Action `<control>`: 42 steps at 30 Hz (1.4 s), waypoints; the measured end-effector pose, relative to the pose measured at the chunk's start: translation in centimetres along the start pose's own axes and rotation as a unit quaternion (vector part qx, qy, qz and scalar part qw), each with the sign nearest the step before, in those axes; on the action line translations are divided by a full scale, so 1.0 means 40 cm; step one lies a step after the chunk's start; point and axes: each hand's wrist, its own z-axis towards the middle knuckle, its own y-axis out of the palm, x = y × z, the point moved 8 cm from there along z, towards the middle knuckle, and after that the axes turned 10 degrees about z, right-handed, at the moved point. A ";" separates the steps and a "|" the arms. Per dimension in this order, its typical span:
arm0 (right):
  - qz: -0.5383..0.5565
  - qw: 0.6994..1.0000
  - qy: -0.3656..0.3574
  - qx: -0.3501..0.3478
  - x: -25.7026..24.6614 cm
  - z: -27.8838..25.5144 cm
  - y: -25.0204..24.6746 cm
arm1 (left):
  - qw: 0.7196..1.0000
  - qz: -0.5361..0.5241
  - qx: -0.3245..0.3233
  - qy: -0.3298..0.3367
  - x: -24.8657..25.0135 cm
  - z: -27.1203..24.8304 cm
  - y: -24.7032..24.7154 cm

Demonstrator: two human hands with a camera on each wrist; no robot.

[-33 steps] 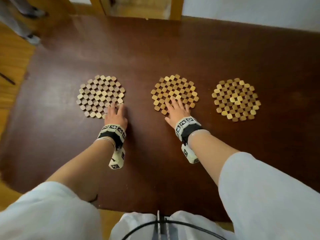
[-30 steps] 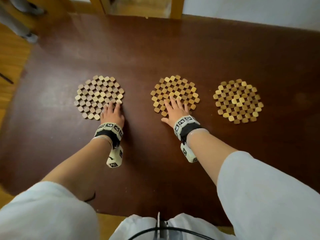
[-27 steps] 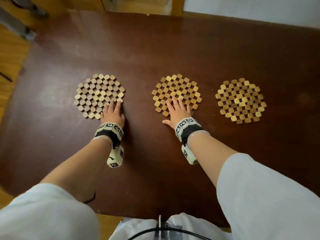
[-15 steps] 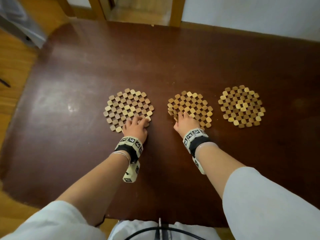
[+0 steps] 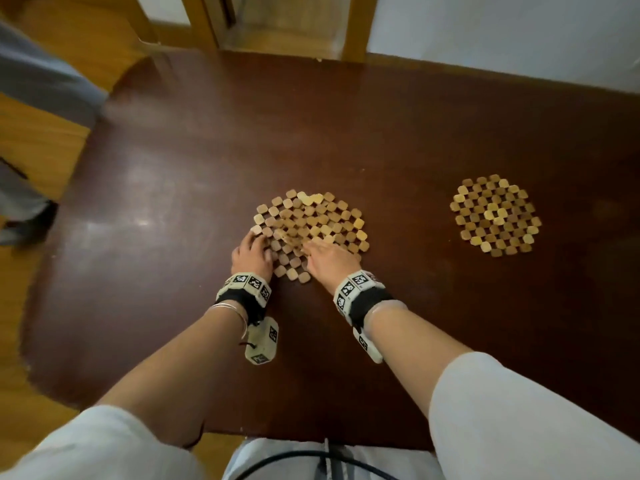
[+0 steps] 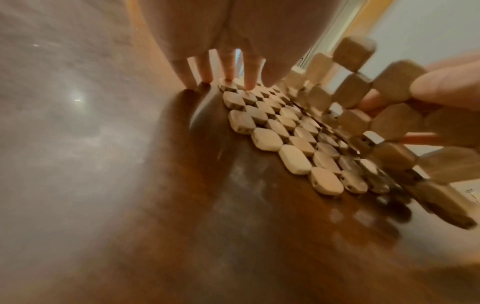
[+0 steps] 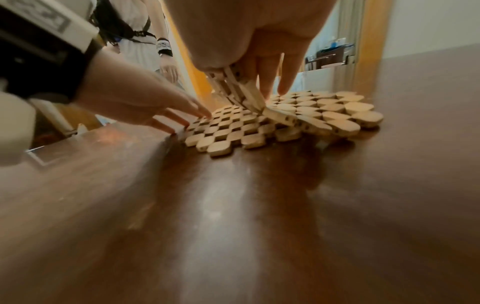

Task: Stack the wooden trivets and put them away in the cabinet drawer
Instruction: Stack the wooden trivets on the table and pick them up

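Three round wooden-block trivets lie on the dark brown table (image 5: 346, 133). The left trivet (image 5: 273, 216) (image 6: 272, 131) (image 7: 228, 131) lies flat, and my left hand (image 5: 251, 252) (image 6: 226, 51) (image 7: 155, 102) presses straight fingers on its near-left edge. The middle trivet (image 5: 339, 223) (image 7: 324, 111) (image 6: 384, 115) overlaps it. My right hand (image 5: 327, 256) (image 7: 259, 51) pinches the middle trivet's left edge, which is lifted and bent up over the left one. The third trivet (image 5: 495, 214) lies alone to the right, untouched.
The table's curved left edge drops to a wooden floor (image 5: 41, 140). A wood-framed doorway (image 5: 287, 26) and a white wall (image 5: 519, 36) stand behind the table. Another person (image 7: 140, 41) stands beyond the table's left side. No cabinet or drawer is in view.
Both hands have slid the left and middle trivets together. They lay apart before; now the middle one's lifted edge rides over the left one. The third trivet has stayed put.
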 end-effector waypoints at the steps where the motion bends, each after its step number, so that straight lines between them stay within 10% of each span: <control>1: -0.018 0.999 -0.026 -0.010 -0.025 0.008 0.016 | 1.000 -0.016 0.010 0.010 -0.004 0.004 -0.003; 8: 0.016 1.000 -0.022 0.003 -0.014 0.036 -0.001 | 0.985 -0.156 0.018 -0.067 -0.044 0.021 -0.037; 14: 0.175 0.945 0.265 0.082 0.170 0.053 -0.033 | 0.988 -0.127 -0.013 -0.085 -0.041 0.045 -0.034; 19: 0.202 0.917 0.331 0.090 0.179 0.052 -0.008 | 0.988 -0.107 -0.063 -0.089 -0.022 0.043 -0.024; 28: 0.313 0.857 0.399 0.096 0.230 -0.015 0.007 | 0.975 -0.066 -0.188 -0.098 -0.017 0.008 0.023; 42: 0.393 0.819 0.393 0.142 0.349 -0.200 -0.026 | 0.981 -0.092 -0.173 0.008 0.198 -0.069 0.042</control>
